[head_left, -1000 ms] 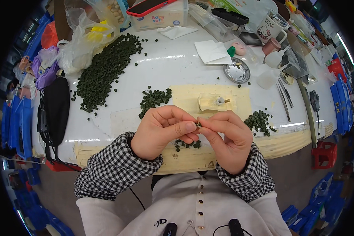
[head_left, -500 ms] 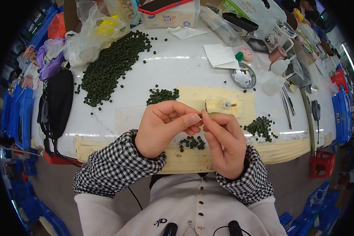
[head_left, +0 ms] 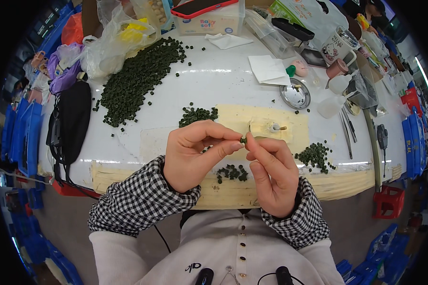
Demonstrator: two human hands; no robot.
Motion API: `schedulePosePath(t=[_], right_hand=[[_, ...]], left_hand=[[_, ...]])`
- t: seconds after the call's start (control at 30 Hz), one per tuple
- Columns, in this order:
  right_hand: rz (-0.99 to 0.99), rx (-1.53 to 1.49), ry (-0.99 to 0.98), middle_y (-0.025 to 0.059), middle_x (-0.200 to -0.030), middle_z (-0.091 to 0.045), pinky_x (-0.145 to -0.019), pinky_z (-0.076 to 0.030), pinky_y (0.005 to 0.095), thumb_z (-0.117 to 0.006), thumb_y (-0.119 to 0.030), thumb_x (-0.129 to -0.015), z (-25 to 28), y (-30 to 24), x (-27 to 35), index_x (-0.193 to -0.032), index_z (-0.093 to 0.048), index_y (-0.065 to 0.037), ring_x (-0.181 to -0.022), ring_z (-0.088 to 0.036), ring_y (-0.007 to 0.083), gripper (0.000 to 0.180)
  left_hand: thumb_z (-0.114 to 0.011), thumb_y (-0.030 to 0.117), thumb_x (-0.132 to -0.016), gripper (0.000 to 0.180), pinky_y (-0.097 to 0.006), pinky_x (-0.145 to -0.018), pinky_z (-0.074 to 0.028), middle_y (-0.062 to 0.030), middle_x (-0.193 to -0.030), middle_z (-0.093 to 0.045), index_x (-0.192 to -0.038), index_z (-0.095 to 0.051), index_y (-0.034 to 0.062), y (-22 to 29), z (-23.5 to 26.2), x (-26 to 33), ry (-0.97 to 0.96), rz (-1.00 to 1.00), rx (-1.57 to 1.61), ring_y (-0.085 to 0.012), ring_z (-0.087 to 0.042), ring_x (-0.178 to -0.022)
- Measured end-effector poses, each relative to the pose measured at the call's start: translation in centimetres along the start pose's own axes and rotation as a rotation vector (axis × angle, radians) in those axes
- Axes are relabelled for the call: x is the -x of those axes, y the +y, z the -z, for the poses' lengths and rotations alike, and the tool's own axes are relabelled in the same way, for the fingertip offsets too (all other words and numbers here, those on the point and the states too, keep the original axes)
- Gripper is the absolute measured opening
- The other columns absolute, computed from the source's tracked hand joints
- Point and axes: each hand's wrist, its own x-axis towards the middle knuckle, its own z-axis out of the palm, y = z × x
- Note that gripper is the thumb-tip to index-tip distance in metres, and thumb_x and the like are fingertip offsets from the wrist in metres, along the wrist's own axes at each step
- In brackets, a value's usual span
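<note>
Your left hand (head_left: 188, 157) pinches one small green piece (head_left: 243, 140) over the counter (head_left: 209, 90), toward its near edge. Your right hand (head_left: 277, 173): index fingertip at it, thumb apart, grip released. Small green pile (head_left: 232, 173) lies by that edge.

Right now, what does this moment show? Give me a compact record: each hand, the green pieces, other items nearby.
Left hand: left hand pinches a small green piece between thumb and finger
Right hand: right hand has a fingertip at that piece; contact unclear
Largest pile: big green pile, upper left of the table
Smaller piles: beyond the left hand, right of the right hand, between the wrists
Tools: silver tweezers, right side
</note>
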Motion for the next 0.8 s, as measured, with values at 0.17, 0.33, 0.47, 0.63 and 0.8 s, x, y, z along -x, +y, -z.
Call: schedulePosePath(t=[0.17, 0.33, 0.47, 0.63, 0.8], right_hand=[[-0.041, -0.034, -0.019, 0.0098, -0.102, -0.057, -0.068, -0.046, 0.0228, -0.059, 0.004, -0.088, 0.4, 0.0, 0.0, -0.126, -0.060, 0.001, -0.080, -0.055, 0.0146, 0.038], [-0.027, -0.055, -0.024, 0.0100, -0.102, -0.058, -0.068, -0.046, 0.0222, -0.058, 0.004, -0.090, 0.4, 0.2, 0.0, -0.124, -0.061, 0.000, -0.080, -0.055, 0.0142, 0.035], [-0.055, -0.084, -0.044, 0.0103, -0.103, -0.059, -0.069, -0.047, 0.0229, -0.057, 0.003, -0.091, 0.6, 0.3, 0.0, -0.123, -0.061, -0.001, -0.082, -0.056, 0.0150, 0.033], [-0.038, -0.080, -0.097, 0.0104, -0.104, -0.059, -0.072, -0.047, 0.0236, -0.056, 0.003, -0.092, 1.2, 0.4, -0.2, -0.123, -0.062, -0.001, -0.085, -0.057, 0.0164, 0.032], [-0.017, -0.081, -0.127, 0.0104, -0.105, -0.059, -0.074, -0.047, 0.0234, -0.055, 0.004, -0.091, 1.3, 0.2, -0.2, -0.123, -0.061, 0.000, -0.086, -0.058, 0.0165, 0.033]], left_hand=[[-0.067, -0.006, -0.084, 0.015, -0.027, -0.082, -0.053, -0.0107, -0.097, -0.066, -0.099, -0.067, -0.0044, 0.1, 0.0, 0.0, 0.033, -0.011, -0.020, -0.0148, -0.064, -0.091], [-0.068, -0.005, -0.084, 0.015, -0.026, -0.081, -0.053, -0.0112, -0.096, -0.066, -0.099, -0.068, -0.0043, 0.0, 0.1, -0.2, 0.017, -0.069, -0.101, -0.0148, -0.064, -0.089], [-0.068, -0.006, -0.083, 0.014, -0.025, -0.078, -0.052, -0.0113, -0.093, -0.066, -0.097, -0.068, -0.0039, 0.0, 0.1, -0.2, 0.013, -0.079, -0.163, -0.0144, -0.064, -0.085], [-0.066, -0.010, -0.083, 0.015, -0.025, -0.074, -0.050, -0.0114, -0.092, -0.066, -0.097, -0.068, -0.0042, 0.1, 0.3, 0.0, -0.026, -0.095, -0.207, -0.0148, -0.063, -0.083], [-0.069, -0.004, -0.082, 0.014, -0.026, -0.070, -0.050, -0.0098, -0.084, -0.069, -0.095, -0.070, -0.0007, 0.2, 0.3, 0.0, -0.008, -0.150, -0.238, -0.0154, -0.064, -0.077]])
